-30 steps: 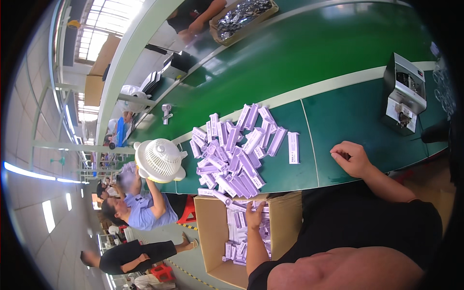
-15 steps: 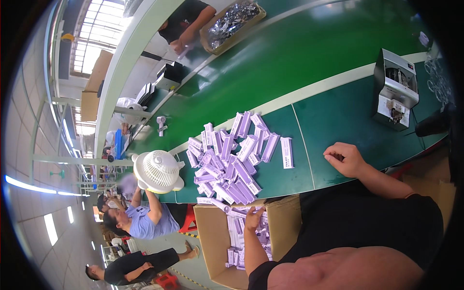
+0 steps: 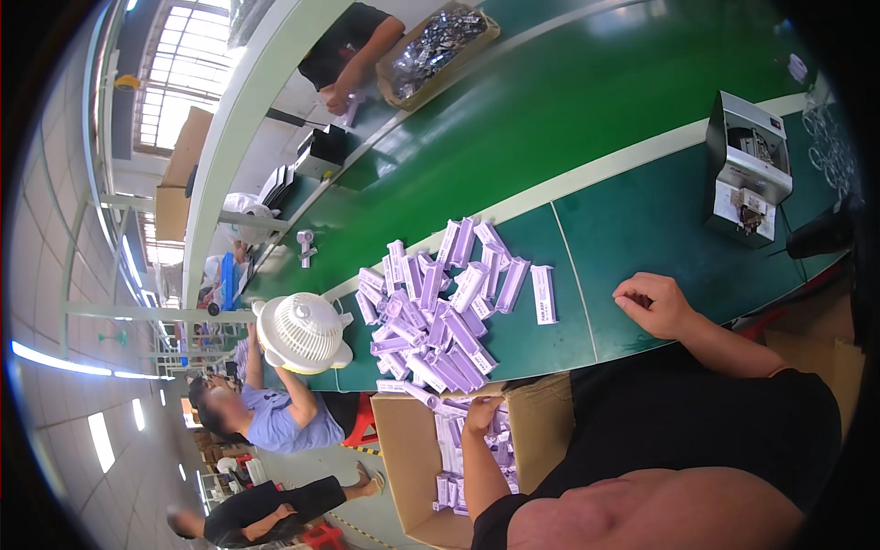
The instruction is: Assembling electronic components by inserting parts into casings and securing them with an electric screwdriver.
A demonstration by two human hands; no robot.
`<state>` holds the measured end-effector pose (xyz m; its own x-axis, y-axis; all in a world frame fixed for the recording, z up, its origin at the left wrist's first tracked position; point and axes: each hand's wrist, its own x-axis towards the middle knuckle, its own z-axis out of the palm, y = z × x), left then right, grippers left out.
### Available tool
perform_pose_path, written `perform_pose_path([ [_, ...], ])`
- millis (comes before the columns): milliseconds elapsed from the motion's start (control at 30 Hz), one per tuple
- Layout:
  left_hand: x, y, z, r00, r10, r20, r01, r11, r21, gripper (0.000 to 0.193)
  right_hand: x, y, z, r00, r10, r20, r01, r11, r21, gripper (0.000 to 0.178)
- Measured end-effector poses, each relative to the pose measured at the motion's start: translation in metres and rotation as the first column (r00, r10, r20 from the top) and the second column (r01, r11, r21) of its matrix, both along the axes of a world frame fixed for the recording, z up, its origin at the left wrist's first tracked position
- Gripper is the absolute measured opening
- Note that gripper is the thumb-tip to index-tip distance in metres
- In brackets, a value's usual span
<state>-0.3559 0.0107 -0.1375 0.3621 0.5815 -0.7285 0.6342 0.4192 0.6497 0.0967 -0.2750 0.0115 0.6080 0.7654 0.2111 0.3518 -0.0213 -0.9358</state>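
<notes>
1. Left hand (image 3: 480, 414) reaches into the cardboard box (image 3: 412, 458), fingers closing around purple packets (image 3: 449, 454); grip unclear.
2. Right hand (image 3: 655, 302) rests loosely curled, empty, on the table (image 3: 642, 220).
3. Many packets already lie in a pile (image 3: 440, 312) on the table; more remain boxed.

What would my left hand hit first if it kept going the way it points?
Probably the purple boxes heaped on the green table; the left hand points up from the cardboard carton toward them, though depth is unclear.
</notes>
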Motion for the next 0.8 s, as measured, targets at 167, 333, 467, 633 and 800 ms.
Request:
perform_pose_path([
  [167,-0.013,-0.004,-0.001,0.995,0.038,-0.091,-0.041,0.999,-0.024,0.058,-0.001,0.002,0.002,1.000,0.021,-0.012,-0.021,1.000,-0.005,0.006],
  [333,0.003,-0.015,0.034,0.997,-0.058,-0.059,0.050,0.991,-0.122,0.059,-0.002,0.001,-0.001,1.000,0.015,-0.021,-0.016,1.000,-0.020,0.005],
  [467,0.025,-0.019,0.063,0.985,-0.087,-0.152,0.065,0.987,-0.147,0.064,-0.003,0.001,-0.004,1.000,-0.010,-0.022,0.010,1.000,0.004,0.005],
  [633,0.019,-0.017,0.055,0.995,-0.091,-0.043,0.077,0.961,-0.264,0.063,-0.003,0.002,-0.003,1.000,0.001,-0.026,-0.001,1.000,0.004,0.004],
  [800,0.004,-0.016,0.034,0.997,-0.022,-0.075,0.010,0.987,-0.159,0.049,-0.003,0.002,-0.003,1.000,-0.002,-0.028,0.002,1.000,0.007,0.004],
])
